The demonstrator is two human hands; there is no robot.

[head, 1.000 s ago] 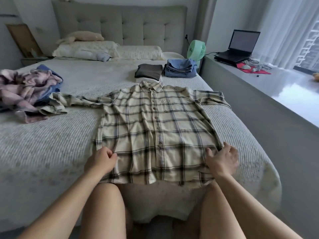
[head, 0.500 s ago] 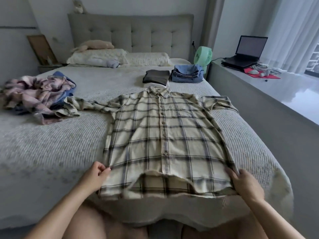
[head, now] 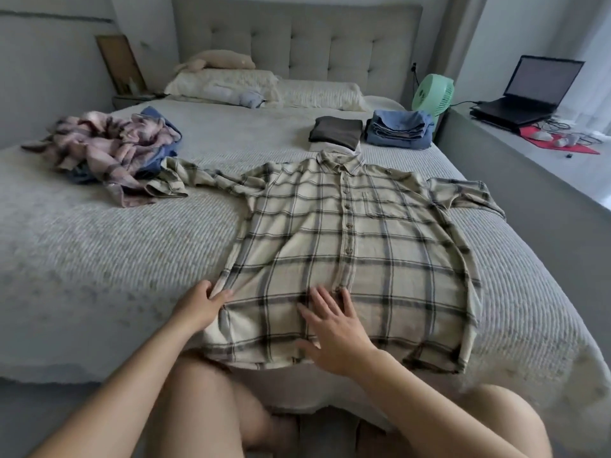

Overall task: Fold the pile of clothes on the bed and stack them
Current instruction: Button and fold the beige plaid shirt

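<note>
A cream plaid button-up shirt [head: 350,259] lies spread face up across the lower middle of the frame, collar toward the headboard and hem at the near edge of the bed [head: 99,259]. Its long sleeve reaches to the upper left and touches the unfolded pile, while the other sleeve lies bunched at the right shoulder. The left hand [head: 201,304] pinches the shirt's left side seam near the hem, probably to keep the cloth taut and square. The right hand [head: 330,320] lies flat with fingers spread wide on the lower front, beside the button placket, holding nothing; it looks to be pressing out wrinkles so the folds will come out neat.

The shirt seems laid flat and not yet folded, so the sleeves likely need turning in next.

At the upper left sits the crumpled pile of clothes [head: 109,150], pink plaid over something blue. Beyond the collar, near the top centre, are a folded dark garment [head: 335,132] and a stack of folded blue clothes [head: 398,130], set apart from the work area. A green fan [head: 433,95] stands just behind them, and a laptop [head: 529,90] rests on the ledge at the upper right.
</note>
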